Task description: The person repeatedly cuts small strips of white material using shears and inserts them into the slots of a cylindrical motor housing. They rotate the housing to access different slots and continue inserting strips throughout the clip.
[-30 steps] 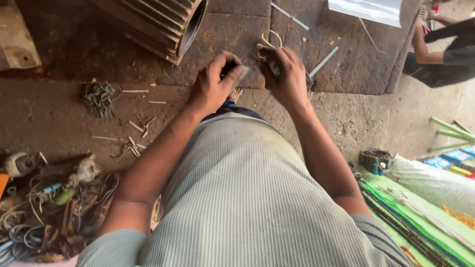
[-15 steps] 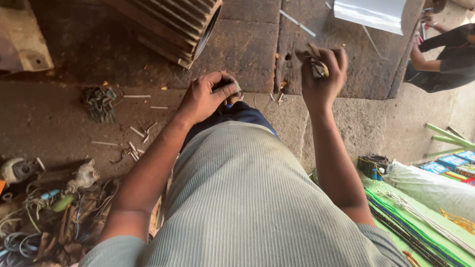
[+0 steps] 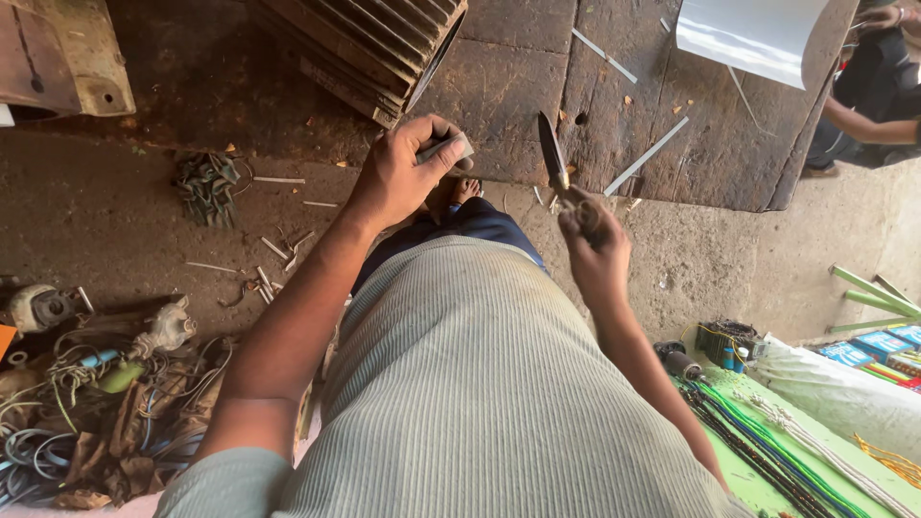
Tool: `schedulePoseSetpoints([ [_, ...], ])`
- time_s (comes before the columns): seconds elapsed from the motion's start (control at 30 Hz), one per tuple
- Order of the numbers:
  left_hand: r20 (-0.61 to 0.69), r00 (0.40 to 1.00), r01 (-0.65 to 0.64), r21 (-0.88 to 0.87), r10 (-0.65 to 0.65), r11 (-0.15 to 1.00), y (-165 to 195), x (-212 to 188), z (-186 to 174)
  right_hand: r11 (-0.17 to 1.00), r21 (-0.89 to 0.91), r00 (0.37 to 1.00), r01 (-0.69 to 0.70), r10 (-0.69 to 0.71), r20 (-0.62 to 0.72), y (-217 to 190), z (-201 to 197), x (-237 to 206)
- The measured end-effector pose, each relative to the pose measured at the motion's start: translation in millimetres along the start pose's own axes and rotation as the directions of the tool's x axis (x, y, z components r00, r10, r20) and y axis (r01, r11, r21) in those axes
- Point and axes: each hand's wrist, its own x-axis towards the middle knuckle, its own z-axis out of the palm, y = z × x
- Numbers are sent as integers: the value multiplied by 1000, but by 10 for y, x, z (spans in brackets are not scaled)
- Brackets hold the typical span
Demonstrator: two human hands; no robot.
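My left hand (image 3: 403,173) is closed around a small flat grey strip (image 3: 449,149), pinched between thumb and fingers just below the open end of a ribbed metal motor housing (image 3: 369,43). My right hand (image 3: 597,251) grips a pair of scissors (image 3: 554,158) by the handles, blades pointing up and away over the edge of a dark wooden bench (image 3: 537,86). The two hands are apart, the strip about a hand's width left of the blades.
Thin grey strips (image 3: 648,155) lie on the bench and floor. A white sheet (image 3: 748,34) hangs at the top right, beside another person's arm (image 3: 868,125). A tangle of wires and parts (image 3: 91,403) sits lower left. Coloured cords (image 3: 796,432) lie on green cloth lower right.
The hands were together over the bench edge a second ago. My right hand has since pulled away to the right and down with the scissors; my left hand keeps the strip.
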Motion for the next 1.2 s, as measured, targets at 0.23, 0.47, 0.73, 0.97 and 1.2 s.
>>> schedulePoseSetpoints([
  [0.23, 9, 1000, -22, -57, 22, 998, 84, 33, 33, 447, 675, 807, -587, 256, 532, 540, 110, 77],
  [0.47, 20, 948, -317, 130, 317, 940, 291, 112, 28, 894, 446, 826, -31, -228, 515, 410, 39, 126],
  [0.73, 68, 984, -164, -14, 164, 986, 512, 75, -14, 946, 301, 778, 122, -280, 562, -262, -100, 44],
  [0.97, 22, 938, -343, -57, 345, 937, 476, 65, -60, 930, 333, 771, 156, -325, 548, -240, -85, 63],
  [1.2, 87, 995, -44, -22, 45, 999, 445, 84, -62, 941, 293, 805, 171, -305, 508, -181, -89, 29],
])
